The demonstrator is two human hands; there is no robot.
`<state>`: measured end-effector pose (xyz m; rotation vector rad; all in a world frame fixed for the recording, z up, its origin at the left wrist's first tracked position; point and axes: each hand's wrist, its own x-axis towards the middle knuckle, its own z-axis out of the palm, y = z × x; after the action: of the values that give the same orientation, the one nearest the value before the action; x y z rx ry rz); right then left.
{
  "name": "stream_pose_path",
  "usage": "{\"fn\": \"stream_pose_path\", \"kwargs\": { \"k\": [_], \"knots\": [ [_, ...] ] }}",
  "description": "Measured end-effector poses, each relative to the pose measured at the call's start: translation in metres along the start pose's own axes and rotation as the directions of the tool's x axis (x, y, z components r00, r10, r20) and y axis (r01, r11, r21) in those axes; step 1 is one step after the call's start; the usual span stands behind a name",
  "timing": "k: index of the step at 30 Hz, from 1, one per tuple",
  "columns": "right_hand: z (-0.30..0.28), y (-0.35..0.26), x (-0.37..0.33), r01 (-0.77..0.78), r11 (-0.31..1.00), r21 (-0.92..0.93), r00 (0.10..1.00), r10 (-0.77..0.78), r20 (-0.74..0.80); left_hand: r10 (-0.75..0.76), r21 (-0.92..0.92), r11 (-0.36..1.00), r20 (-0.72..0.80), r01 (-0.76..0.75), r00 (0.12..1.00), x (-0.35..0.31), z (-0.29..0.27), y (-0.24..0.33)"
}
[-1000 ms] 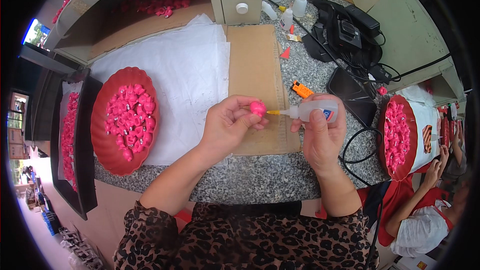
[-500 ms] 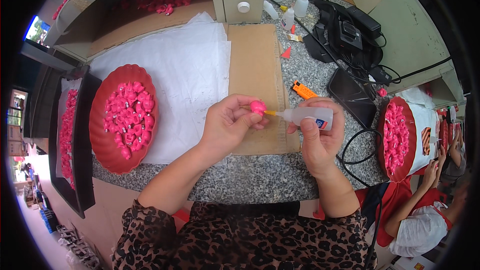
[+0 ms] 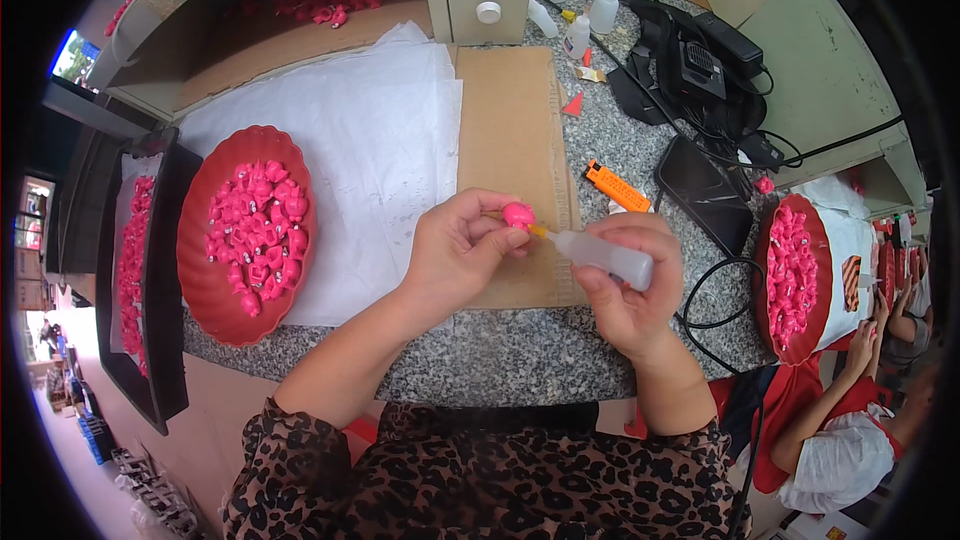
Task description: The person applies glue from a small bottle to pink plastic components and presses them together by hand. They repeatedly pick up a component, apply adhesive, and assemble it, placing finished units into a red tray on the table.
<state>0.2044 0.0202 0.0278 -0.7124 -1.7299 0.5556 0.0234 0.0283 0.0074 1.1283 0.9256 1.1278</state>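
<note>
Pink moulded piece (image 3: 518, 215) is pinched in left hand (image 3: 452, 250) above cardboard (image 3: 505, 120), right hand (image 3: 645, 312) gripping squeeze bottle (image 3: 618, 262), yellow nozzle (image 3: 540, 231) at piece (seemingly mid-application); whether loose pieces (image 3: 258, 230) in left scalloped dish (image 3: 203, 302) are finished, can't tell.

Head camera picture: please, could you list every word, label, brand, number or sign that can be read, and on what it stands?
No text is clear enough to quote.
Labelled bottle at the back: print too small.
Pale item at lower right: coloured mark, too blurred.
Squeeze bottle in the right hand: no print visible.
</note>
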Motion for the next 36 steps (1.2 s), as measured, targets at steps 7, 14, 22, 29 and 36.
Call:
{"fn": "stream_pose_path", "kwargs": {
  "k": [7, 14, 22, 29, 36],
  "knots": [
    [0.0, -0.003, 0.002, 0.033, 0.997, -0.068, 0.999, -0.033, 0.009, -0.005, -0.013, 1.0, -0.018, 0.005, 1.0, 0.0, 0.0, 0.001],
    [0.004, 0.0, -0.002, -0.203, 0.938, 0.28, 0.966, 0.239, -0.1, 0.012, -0.043, 0.999, -0.014, -0.013, 1.0, 0.002, -0.001, 0.0],
    [0.005, -0.001, -0.003, -0.263, 0.921, 0.288, 0.948, 0.303, -0.102, -0.017, -0.03, 0.999, -0.021, 0.016, 1.0, 0.001, 0.0, 0.002],
    [0.004, -0.001, -0.002, -0.142, 0.985, 0.101, 0.987, 0.148, -0.057, 0.051, 0.041, 0.998, -0.045, -0.049, 0.998, -0.001, 0.001, -0.001],
    [0.009, -0.004, 0.0, -0.254, 0.904, 0.343, 0.933, 0.322, -0.159, 0.014, -0.056, 0.998, -0.038, -0.016, 0.999, 0.001, 0.002, 0.003]
  ]
}}
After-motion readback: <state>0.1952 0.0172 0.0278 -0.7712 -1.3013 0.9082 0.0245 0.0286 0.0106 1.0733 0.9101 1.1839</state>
